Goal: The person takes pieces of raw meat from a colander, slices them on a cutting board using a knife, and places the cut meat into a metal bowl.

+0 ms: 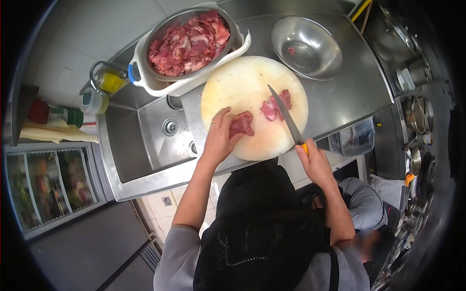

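Observation:
On a round white cutting board (228, 82), my left hand (221, 136) rests around a piece of red meat (242, 123), its fingers against the left side of the piece. My right hand (313, 162) is wrapped round the yellow handle of a knife (286, 114). The blade points up and to the left across the board, over or against some cut pieces of meat (268, 110) on the right part of it. Whether the blade touches them is hard to tell.
A metal bowl heaped with raw meat (189, 43) sits in a white basin (213, 67) behind the board. A steel bowl (308, 46) holds a small scrap. The sink (141, 131) lies left. Another person (361, 203) is low at the right.

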Action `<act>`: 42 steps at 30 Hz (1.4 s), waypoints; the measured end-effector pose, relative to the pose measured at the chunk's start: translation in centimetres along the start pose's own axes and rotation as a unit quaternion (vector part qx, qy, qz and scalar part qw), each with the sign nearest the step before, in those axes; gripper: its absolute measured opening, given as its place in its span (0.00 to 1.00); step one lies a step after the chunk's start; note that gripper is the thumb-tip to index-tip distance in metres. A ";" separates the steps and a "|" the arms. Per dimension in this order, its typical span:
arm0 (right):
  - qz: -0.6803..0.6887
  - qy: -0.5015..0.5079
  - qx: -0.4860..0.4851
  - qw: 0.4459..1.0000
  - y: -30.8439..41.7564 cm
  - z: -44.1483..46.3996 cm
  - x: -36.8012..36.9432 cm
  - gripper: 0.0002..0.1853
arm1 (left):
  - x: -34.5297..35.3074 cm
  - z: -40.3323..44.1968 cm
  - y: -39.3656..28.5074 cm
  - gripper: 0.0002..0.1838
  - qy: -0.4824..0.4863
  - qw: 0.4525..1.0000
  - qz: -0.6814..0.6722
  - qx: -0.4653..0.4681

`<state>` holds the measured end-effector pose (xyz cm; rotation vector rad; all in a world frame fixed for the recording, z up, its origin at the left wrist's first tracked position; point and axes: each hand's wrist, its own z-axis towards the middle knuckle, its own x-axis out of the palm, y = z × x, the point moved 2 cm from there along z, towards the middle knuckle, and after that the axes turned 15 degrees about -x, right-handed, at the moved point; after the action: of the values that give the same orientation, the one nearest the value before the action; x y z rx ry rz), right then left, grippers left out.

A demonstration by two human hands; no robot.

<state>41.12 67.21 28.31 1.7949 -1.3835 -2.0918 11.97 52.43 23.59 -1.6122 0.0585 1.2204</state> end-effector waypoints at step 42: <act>-0.165 0.159 -0.027 0.973 4.7 1.2 4.6 0.16 | 3.6 0.9 1.6 0.13 -0.026 0.994 -0.011 0.104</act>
<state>36.40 62.50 27.71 2.3420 -0.9949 -1.8322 12.15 54.19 19.98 -1.3958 0.1310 1.1973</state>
